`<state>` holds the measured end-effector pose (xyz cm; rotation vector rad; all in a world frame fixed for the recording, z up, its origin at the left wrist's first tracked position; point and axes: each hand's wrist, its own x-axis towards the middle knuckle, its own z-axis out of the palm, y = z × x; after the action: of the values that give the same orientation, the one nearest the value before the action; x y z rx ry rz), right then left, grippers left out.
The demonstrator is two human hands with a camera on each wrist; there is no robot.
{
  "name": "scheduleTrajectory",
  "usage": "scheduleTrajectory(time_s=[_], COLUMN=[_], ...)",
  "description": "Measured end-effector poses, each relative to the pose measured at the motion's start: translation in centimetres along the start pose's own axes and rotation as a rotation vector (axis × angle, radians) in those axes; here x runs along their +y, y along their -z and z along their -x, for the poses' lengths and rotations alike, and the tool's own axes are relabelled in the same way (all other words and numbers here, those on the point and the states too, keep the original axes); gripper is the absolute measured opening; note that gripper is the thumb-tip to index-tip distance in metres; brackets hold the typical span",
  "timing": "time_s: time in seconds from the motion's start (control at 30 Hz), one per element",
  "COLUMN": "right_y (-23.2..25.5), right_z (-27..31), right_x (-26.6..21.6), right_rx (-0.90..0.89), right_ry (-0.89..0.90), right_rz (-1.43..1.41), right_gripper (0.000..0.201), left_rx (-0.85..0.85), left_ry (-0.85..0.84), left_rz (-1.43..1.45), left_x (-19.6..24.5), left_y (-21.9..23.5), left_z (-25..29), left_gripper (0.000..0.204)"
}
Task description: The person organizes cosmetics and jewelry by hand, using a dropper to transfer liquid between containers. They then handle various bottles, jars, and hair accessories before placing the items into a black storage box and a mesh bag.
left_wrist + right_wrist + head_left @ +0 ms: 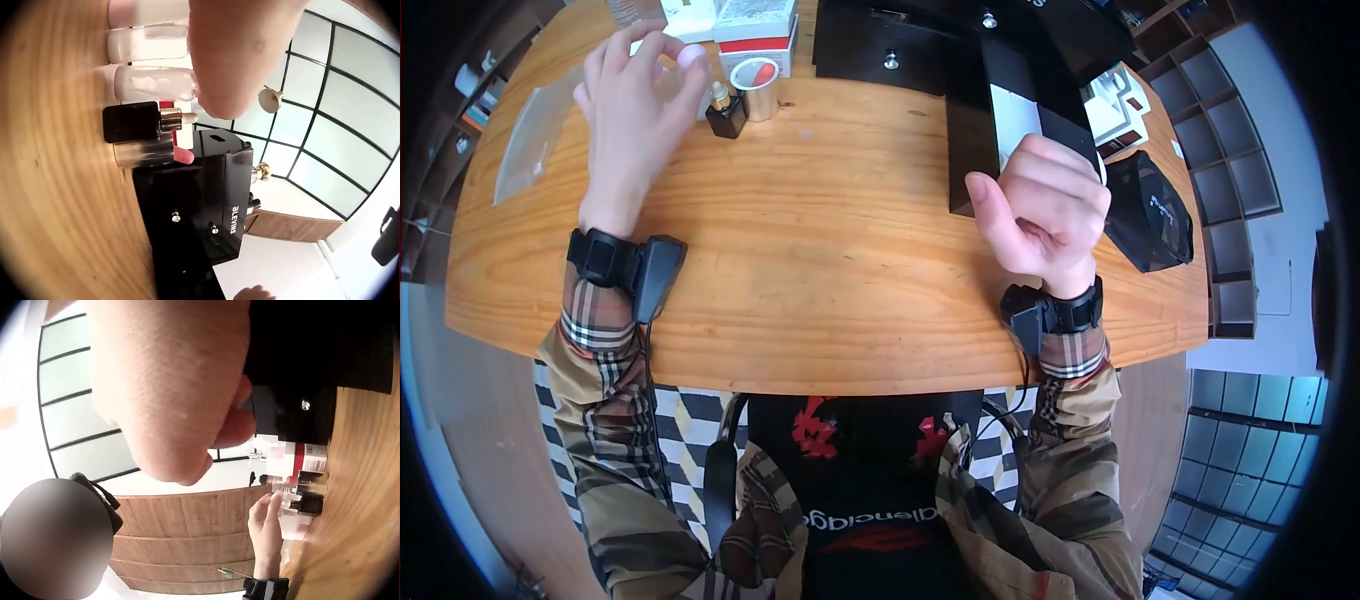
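Observation:
My left hand [635,100] is at the back left of the table, thumb and index fingertips close together over a group of small bottles. Clear bottles [153,84] stand in a row under it in the left wrist view; I cannot tell whether the fingertips pinch one. Beside them stand a dark dropper bottle [727,113] with a gold collar and a silver cup [758,100] holding a coral-red item. My right hand [1050,205] hovers over the pulled-out black drawer [973,150], fingers loosely curled, thumb apart, holding nothing. White lining shows inside the drawer.
A black cabinet [194,187] with small round knobs stands at the back. White and red boxes [755,35] are stacked behind the cup. A black mesh pouch [1150,215] and a white box [1118,110] sit at the right. A clear plastic bag [530,145] lies at the left.

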<state>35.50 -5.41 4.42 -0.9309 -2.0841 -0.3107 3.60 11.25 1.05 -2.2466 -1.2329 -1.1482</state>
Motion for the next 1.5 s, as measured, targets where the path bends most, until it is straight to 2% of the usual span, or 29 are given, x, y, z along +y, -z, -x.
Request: scheduleTrajectory(time_s=[0.13,0.2,0.3,0.37,0.43,0.57,0.67,0.73,0.87,0.97,1.03,1.07,1.1,1.13,1.17,1.2,1.27,1.33,1.4,1.47,1.5], right_y=[0.4,-0.2,0.1,-0.2,0.2,0.0,-0.2,-0.4,-1.1,-1.4,-0.3,0.3,1.5,2.7,4.0,5.2,7.3,8.5,9.6,10.8,10.5], right_z=[0.8,0.7,0.8,0.1,0.7,1.4,1.6,1.5,1.7,2.2,2.7,2.7,2.9,3.9,4.4,3.8,6.4,8.1,9.2,9.5,9.3], right_x=[-0.2,-0.3,0.0,-0.1,0.6,2.3,2.6,2.7,3.2,4.3,4.5,4.3,5.1,6.8,7.7,6.4,8.7,9.8,10.2,10.2,9.9], right_rx=[-0.063,-0.055,-0.116,-0.094,-0.067,0.003,-0.046,-0.044,0.009,0.096,0.157,0.293,0.408,0.524,0.561,0.456,0.314,0.203,0.121,0.107,0.119], right_ry=[0.008,0.015,0.096,0.079,0.037,0.0,-0.099,-0.139,-0.206,-0.223,-0.443,-0.59,-0.536,-0.678,-0.682,-0.815,-0.745,-0.956,-1.157,-1.247,-1.209], right_rz=[-0.125,-0.098,0.1,0.191,0.276,0.37,0.436,0.426,0.405,0.395,0.259,0.265,0.375,0.361,0.546,0.721,1.026,1.136,1.128,0.905,0.917], right_gripper=[0.04,0.044,0.046,0.045,0.046,0.037,0.026,0.016,0.011,0.007,0.01,0.013,0.015,0.016,0.019,0.024,0.033,0.044,0.047,0.045,0.042], left_rx=[-0.05,-0.076,-0.08,-0.054,-0.112,-0.149,-0.213,-0.158,-0.165,-0.085,-0.031,-0.033,0.048,0.133,0.132,0.164,0.193,0.161,0.153,0.145,0.141], left_ry=[0.023,0.028,0.02,0.006,0.076,0.084,0.155,0.115,0.116,0.096,0.052,0.049,-0.02,-0.086,-0.079,-0.134,-0.194,-0.302,-0.291,-0.276,-0.266], left_rz=[-0.055,-0.075,-0.087,-0.061,-0.057,-0.089,-0.075,-0.067,-0.035,-0.004,-0.021,-0.022,0.064,0.146,0.139,0.206,0.275,0.326,0.321,0.313,0.334], left_x=[0.6,0.7,0.8,-0.2,0.1,0.0,0.4,0.3,0.8,1.2,1.3,1.5,1.9,2.1,2.4,2.8,3.3,3.5,4.1,4.0,3.7], left_y=[0.4,0.7,0.7,0.4,1.0,1.5,2.0,1.8,1.8,2.1,2.4,2.5,2.6,2.8,2.9,3.1,3.3,3.4,3.4,3.3,3.0], left_z=[0.4,0.4,0.3,0.2,0.4,0.4,0.4,0.3,0.4,0.4,0.3,0.2,0.1,0.1,0.1,0.0,-0.1,-0.2,-0.2,0.1,0.3], left_gripper=[0.023,0.025,0.029,0.031,0.035,0.037,0.037,0.038,0.038,0.038,0.035,0.035,0.031,0.029,0.029,0.025,0.022,0.014,0.011,0.009,0.008])
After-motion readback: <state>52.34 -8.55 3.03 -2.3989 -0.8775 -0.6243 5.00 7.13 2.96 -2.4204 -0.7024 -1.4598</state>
